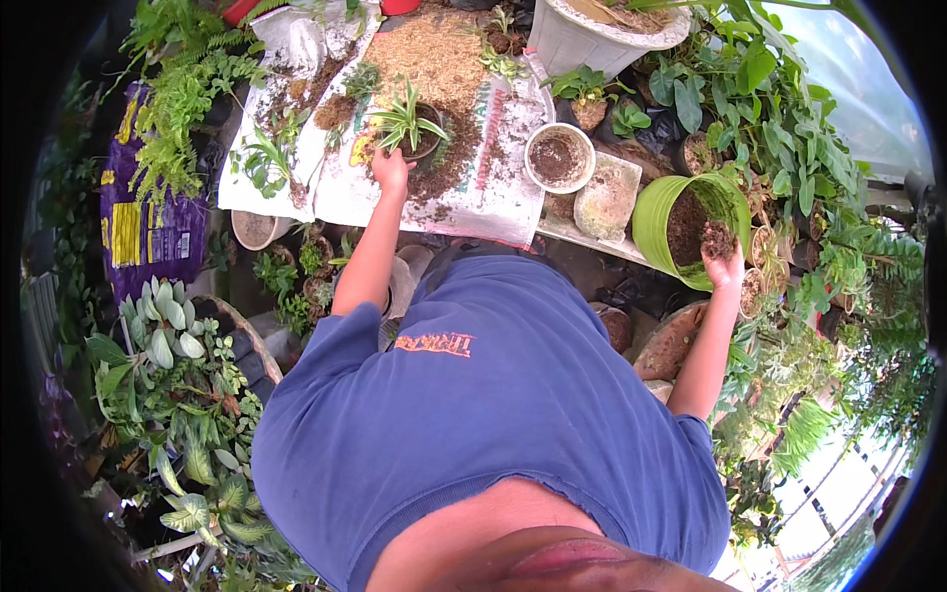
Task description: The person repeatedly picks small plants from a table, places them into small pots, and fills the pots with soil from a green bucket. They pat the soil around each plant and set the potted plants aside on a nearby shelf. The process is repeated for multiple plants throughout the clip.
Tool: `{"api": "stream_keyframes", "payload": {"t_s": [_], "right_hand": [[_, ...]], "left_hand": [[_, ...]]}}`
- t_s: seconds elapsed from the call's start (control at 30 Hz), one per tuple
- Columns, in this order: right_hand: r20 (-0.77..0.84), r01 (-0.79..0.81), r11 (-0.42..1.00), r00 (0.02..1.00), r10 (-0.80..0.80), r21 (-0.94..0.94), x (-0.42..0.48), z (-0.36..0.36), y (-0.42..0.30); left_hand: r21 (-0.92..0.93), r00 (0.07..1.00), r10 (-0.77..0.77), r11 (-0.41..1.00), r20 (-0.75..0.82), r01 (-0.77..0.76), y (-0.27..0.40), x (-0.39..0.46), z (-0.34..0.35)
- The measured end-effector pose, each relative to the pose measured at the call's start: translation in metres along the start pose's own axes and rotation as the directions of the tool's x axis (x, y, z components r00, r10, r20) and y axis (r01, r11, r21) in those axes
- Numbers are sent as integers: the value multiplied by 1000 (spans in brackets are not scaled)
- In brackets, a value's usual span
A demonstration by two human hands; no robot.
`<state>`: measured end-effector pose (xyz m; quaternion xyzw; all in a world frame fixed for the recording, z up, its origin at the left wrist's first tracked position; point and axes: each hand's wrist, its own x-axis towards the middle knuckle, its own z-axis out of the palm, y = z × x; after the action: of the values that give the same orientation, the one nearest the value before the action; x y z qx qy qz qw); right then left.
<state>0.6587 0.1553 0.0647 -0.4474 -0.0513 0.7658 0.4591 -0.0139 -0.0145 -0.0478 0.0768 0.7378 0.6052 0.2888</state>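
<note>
My left hand (392,172) grips the near side of a small dark pot (425,152) that holds a variegated spider plant (408,124). The plant's striped leaves spread over the pot's rim and hide part of it. Beneath the pot lies a white printed sack (510,203) strewn with dark soil. Far to the right, my right hand (726,268) is cupped around a clump of potting soil (718,241). That hand is at the mouth of a lime-green bucket (655,214), which is tilted towards me with dark soil (686,226) inside.
A white pot (560,157) with some soil stands beside a stone block (607,196). Behind are a heap of husks (425,55) and a large white planter (592,37). Loose plants (274,159) lie at the sack's left. Dense foliage (769,111) crowds the right side.
</note>
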Motion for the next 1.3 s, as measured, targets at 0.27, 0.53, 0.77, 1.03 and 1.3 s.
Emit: {"api": "stream_keyframes", "payload": {"t_s": [0.27,0.53,0.77,1.03,1.3], "right_hand": [[86,134,980,985,-148,149,-29,23,-6],[145,155,985,976,-165,74,-55,119,63],[309,-103,988,949,63,114,-29,220,170],[206,-234,949,938,277,-211,34,320,309],[183,-26,628,947,264,-777,89,379,402]], "left_hand": [[586,859,-302,810,413,3,58,103,-52],[350,503,-40,766,863,-539,97,130,24],[305,119,-304,696,945,-650,133,79,55],[70,76,-10,522,997,-850,122,46,-19],[24,61,105,330,993,-944,106,25,-43]]}}
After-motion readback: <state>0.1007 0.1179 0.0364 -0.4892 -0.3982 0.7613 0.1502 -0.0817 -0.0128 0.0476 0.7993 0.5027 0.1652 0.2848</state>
